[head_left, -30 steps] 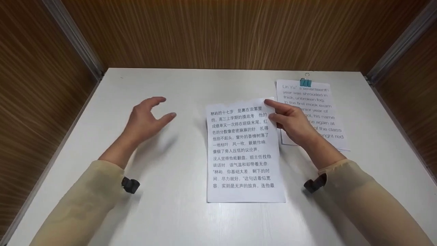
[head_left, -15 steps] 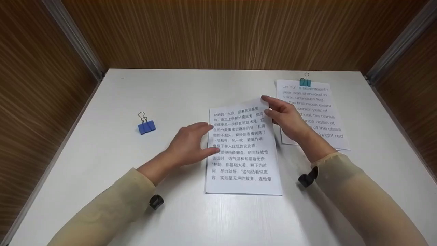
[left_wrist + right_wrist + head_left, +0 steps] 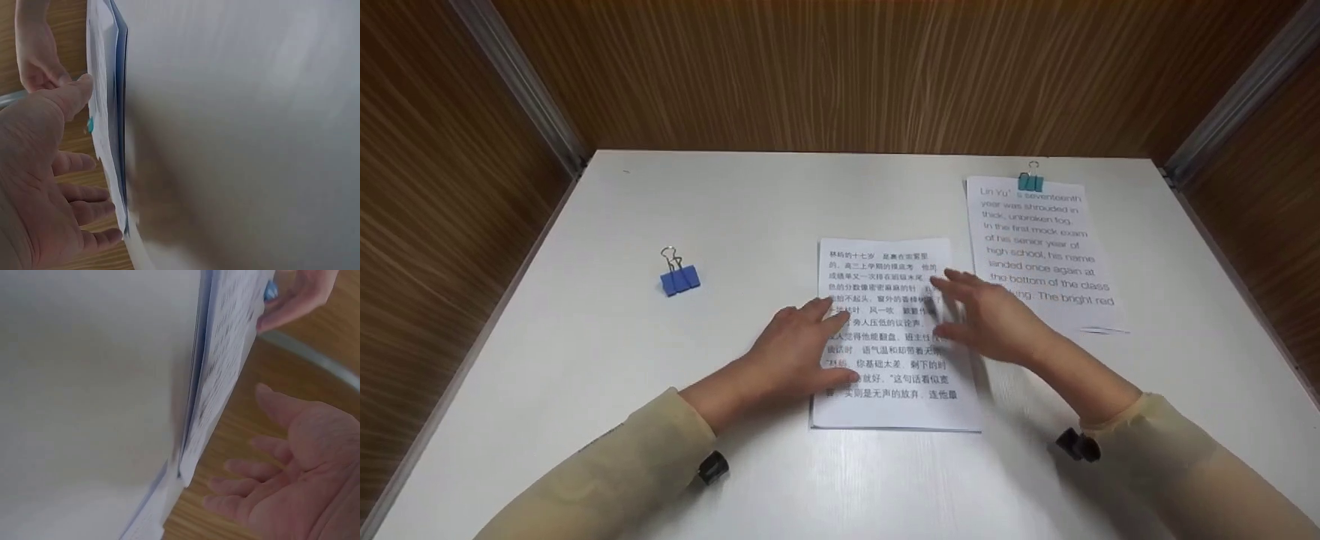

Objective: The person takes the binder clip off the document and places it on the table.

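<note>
A stack of white sheets printed with Chinese text lies at the middle of the table. My left hand is at the stack's left edge, fingers spread and fairly straight, thumb over the lower part of the page. On the other side, my right hand hovers by the right edge with loose fingers overlapping the text. In the right wrist view this hand shows apart from the sheets, holding nothing. The stack's layered side edge shows in the left wrist view, with slight gaps between sheets.
A blue binder clip rests on the table to the left, its wire handles pointing away. At the back right lies another stack of sheets with English text, held at its top by a teal binder clip. Wood-grain panels enclose the table.
My left hand has moved right, from over the blue binder clip to the stack's left edge. My right hand has let go of the upper right corner and moved nearer; the pages have settled.
</note>
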The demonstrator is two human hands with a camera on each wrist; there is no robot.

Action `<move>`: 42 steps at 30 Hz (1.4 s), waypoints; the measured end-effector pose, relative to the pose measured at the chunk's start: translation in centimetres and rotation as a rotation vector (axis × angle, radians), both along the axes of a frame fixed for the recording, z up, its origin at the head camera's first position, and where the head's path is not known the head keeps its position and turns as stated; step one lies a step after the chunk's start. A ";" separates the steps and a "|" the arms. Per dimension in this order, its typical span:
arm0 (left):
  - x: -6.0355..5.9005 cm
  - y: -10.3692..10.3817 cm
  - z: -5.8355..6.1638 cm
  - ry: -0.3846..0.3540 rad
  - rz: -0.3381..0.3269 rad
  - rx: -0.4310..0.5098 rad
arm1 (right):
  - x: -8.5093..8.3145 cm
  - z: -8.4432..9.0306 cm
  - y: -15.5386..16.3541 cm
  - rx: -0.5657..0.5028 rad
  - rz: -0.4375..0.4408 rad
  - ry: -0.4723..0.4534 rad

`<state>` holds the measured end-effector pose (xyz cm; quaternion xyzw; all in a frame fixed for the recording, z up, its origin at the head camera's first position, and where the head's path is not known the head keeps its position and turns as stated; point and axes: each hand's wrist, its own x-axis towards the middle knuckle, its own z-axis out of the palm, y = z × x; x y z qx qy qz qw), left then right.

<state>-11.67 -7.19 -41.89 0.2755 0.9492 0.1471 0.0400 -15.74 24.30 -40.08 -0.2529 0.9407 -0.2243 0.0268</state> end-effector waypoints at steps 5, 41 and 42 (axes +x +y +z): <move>0.6 0.3 -0.1 -0.035 -0.024 -0.097 | 3.3 -0.4 -0.1 0.233 0.081 -0.007; -2.3 -7.0 0.7 -0.127 0.078 -0.187 | 0.2 -0.7 -7.7 0.304 0.185 -0.105; -2.3 -7.3 0.7 -0.127 0.084 -0.187 | 0.1 -0.7 -8.0 0.308 0.188 -0.103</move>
